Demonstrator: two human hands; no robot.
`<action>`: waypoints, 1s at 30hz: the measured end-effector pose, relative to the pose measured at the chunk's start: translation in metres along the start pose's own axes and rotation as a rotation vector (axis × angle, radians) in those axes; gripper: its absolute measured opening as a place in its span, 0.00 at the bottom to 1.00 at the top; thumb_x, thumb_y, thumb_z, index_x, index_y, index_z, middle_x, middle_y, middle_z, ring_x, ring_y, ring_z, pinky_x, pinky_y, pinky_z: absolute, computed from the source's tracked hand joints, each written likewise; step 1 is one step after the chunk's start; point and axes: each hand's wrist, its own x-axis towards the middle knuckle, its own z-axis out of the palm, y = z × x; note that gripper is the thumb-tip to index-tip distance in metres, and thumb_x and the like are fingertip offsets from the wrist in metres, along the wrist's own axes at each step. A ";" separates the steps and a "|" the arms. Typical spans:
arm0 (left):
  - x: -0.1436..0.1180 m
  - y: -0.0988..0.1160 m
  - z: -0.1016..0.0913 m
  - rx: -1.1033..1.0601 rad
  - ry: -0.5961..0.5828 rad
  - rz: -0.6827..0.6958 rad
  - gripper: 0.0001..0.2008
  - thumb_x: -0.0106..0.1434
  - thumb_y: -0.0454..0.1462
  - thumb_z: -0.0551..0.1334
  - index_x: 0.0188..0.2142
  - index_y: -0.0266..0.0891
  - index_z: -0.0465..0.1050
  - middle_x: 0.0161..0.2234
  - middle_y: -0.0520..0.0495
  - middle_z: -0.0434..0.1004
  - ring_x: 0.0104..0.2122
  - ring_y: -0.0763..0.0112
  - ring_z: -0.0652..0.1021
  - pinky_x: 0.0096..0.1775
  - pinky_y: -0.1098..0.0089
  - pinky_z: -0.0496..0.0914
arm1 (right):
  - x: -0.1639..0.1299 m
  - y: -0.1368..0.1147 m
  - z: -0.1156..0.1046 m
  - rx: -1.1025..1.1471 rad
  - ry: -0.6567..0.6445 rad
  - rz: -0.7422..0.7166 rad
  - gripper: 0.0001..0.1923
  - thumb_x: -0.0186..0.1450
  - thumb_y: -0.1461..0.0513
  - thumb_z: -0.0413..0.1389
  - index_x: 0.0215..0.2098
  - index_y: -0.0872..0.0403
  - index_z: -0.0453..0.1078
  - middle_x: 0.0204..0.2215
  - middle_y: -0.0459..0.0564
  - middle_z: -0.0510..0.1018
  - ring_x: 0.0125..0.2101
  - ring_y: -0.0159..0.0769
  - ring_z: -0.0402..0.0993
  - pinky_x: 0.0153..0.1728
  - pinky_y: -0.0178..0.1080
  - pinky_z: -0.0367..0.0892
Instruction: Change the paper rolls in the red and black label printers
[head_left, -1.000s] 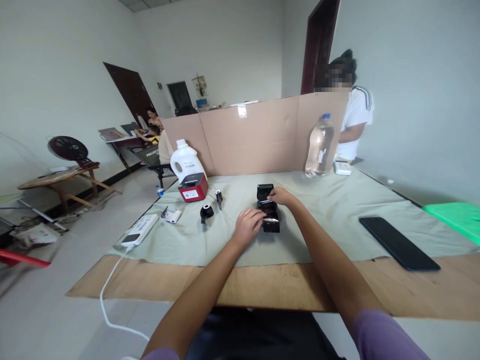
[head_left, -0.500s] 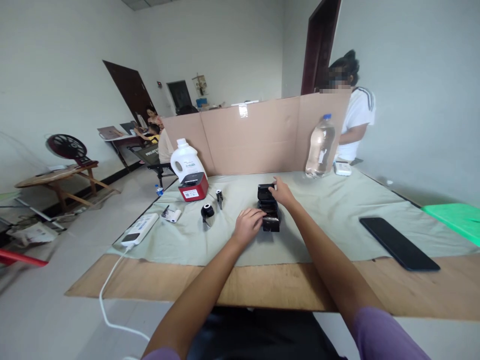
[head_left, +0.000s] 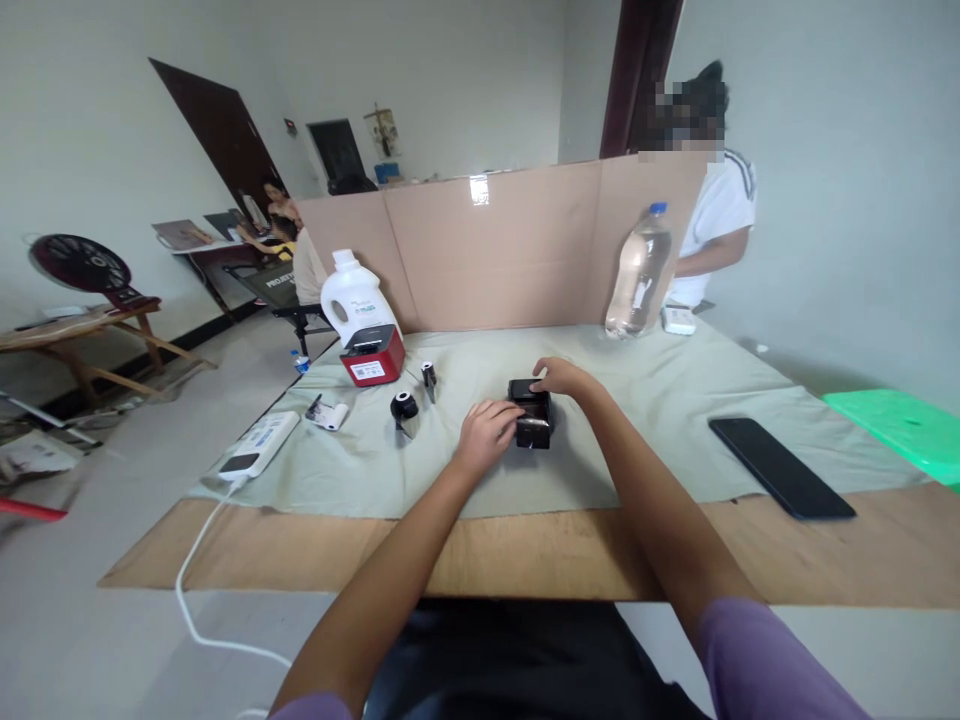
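A small black box-like device with a lid part (head_left: 534, 434) rests on the cloth in front of me; its exact kind is unclear. My left hand (head_left: 489, 432) holds its left side, fingertips over the open middle. At its far end, my right hand (head_left: 564, 376) grips the lid part with thumb and fingers. Left of the device lie a black roll with a white core (head_left: 403, 404) and a smaller black roll (head_left: 428, 377), each with a loose strip. A red and black box-shaped device (head_left: 373, 356) stands farther left.
Behind stand a white jug (head_left: 358, 298), a cardboard screen (head_left: 495, 265) and a clear bottle (head_left: 639, 275). A white power strip (head_left: 260, 446) with a cable lies left, a black phone (head_left: 780, 467) right. Beyond the screen is a person in white (head_left: 720, 225).
The lid part at the device's far end has come down closer to the body, with my right hand on it. My left hand stays at the device's side. The view has shifted slightly.
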 end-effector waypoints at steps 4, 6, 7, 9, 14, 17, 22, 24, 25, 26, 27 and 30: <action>0.000 -0.001 -0.001 -0.029 0.009 0.008 0.11 0.69 0.33 0.59 0.47 0.43 0.79 0.46 0.47 0.82 0.45 0.64 0.78 0.45 0.62 0.70 | 0.006 0.016 0.000 0.129 -0.191 0.089 0.34 0.61 0.52 0.66 0.62 0.54 0.66 0.50 0.58 0.79 0.39 0.39 0.78 0.36 0.37 0.72; 0.000 -0.001 -0.001 -0.045 0.011 0.006 0.11 0.69 0.33 0.59 0.47 0.43 0.79 0.46 0.47 0.82 0.45 0.64 0.78 0.45 0.62 0.70 | 0.006 0.019 -0.001 0.173 -0.281 0.117 0.37 0.60 0.51 0.66 0.64 0.52 0.64 0.50 0.59 0.78 0.38 0.39 0.77 0.35 0.38 0.72; 0.000 -0.002 -0.001 -0.054 0.008 0.004 0.11 0.69 0.33 0.59 0.47 0.43 0.78 0.46 0.47 0.82 0.45 0.64 0.78 0.45 0.62 0.70 | 0.005 0.019 -0.001 0.175 -0.295 0.126 0.37 0.60 0.52 0.66 0.64 0.52 0.63 0.50 0.59 0.78 0.38 0.39 0.76 0.35 0.38 0.72; 0.000 -0.002 0.000 -0.077 -0.002 -0.010 0.11 0.69 0.34 0.59 0.47 0.44 0.78 0.46 0.47 0.82 0.46 0.64 0.78 0.47 0.61 0.70 | 0.002 0.017 -0.003 0.172 -0.294 0.158 0.34 0.61 0.52 0.65 0.63 0.50 0.64 0.49 0.58 0.78 0.38 0.39 0.76 0.35 0.37 0.72; 0.002 -0.004 0.003 -0.154 -0.091 -0.214 0.23 0.65 0.37 0.63 0.60 0.42 0.69 0.58 0.42 0.75 0.57 0.58 0.74 0.56 0.58 0.67 | -0.009 0.006 -0.004 0.237 -0.265 0.252 0.32 0.62 0.54 0.66 0.62 0.49 0.65 0.47 0.57 0.79 0.35 0.38 0.78 0.36 0.39 0.72; 0.002 -0.005 0.006 -0.143 -0.263 -0.342 0.43 0.57 0.41 0.70 0.69 0.41 0.56 0.62 0.36 0.70 0.60 0.48 0.71 0.58 0.51 0.66 | -0.021 0.004 0.011 0.353 -0.147 0.275 0.32 0.64 0.57 0.63 0.64 0.54 0.63 0.46 0.60 0.80 0.32 0.37 0.78 0.34 0.39 0.72; 0.003 -0.006 0.007 -0.176 -0.325 -0.345 0.41 0.55 0.39 0.70 0.67 0.46 0.61 0.53 0.41 0.79 0.51 0.52 0.79 0.54 0.56 0.70 | -0.042 0.010 0.048 0.523 0.188 0.162 0.26 0.69 0.56 0.52 0.62 0.58 0.67 0.47 0.58 0.81 0.35 0.38 0.79 0.34 0.37 0.73; 0.011 -0.005 0.010 -0.206 -0.304 -0.350 0.39 0.53 0.39 0.72 0.64 0.47 0.65 0.49 0.43 0.82 0.45 0.54 0.82 0.50 0.59 0.73 | -0.044 0.014 0.050 0.544 0.237 0.066 0.22 0.71 0.55 0.48 0.54 0.57 0.75 0.46 0.54 0.82 0.41 0.40 0.79 0.41 0.37 0.73; 0.018 -0.004 0.013 -0.219 -0.295 -0.357 0.39 0.52 0.39 0.72 0.63 0.47 0.67 0.47 0.44 0.83 0.44 0.55 0.82 0.49 0.60 0.74 | -0.043 0.017 0.047 0.545 0.249 0.028 0.22 0.71 0.54 0.46 0.49 0.57 0.77 0.45 0.53 0.82 0.44 0.41 0.78 0.44 0.38 0.72; 0.027 -0.004 0.018 -0.235 -0.285 -0.362 0.38 0.51 0.39 0.73 0.62 0.48 0.68 0.47 0.45 0.83 0.44 0.55 0.83 0.49 0.60 0.74 | -0.041 0.020 0.041 0.539 0.261 0.000 0.23 0.72 0.53 0.45 0.46 0.56 0.78 0.45 0.53 0.83 0.45 0.41 0.78 0.46 0.38 0.71; 0.037 -0.003 0.023 -0.256 -0.278 -0.363 0.38 0.51 0.39 0.73 0.62 0.49 0.68 0.47 0.46 0.83 0.45 0.55 0.82 0.49 0.61 0.74 | -0.038 0.024 0.032 0.524 0.281 -0.011 0.24 0.72 0.53 0.44 0.45 0.56 0.78 0.44 0.53 0.83 0.46 0.42 0.78 0.48 0.38 0.70; 0.080 -0.001 0.049 -0.320 -0.267 -0.328 0.38 0.52 0.38 0.73 0.62 0.49 0.67 0.50 0.47 0.81 0.49 0.56 0.81 0.52 0.60 0.73 | -0.022 0.044 0.000 0.450 0.396 0.013 0.24 0.72 0.52 0.43 0.44 0.55 0.77 0.44 0.54 0.83 0.48 0.43 0.77 0.51 0.39 0.67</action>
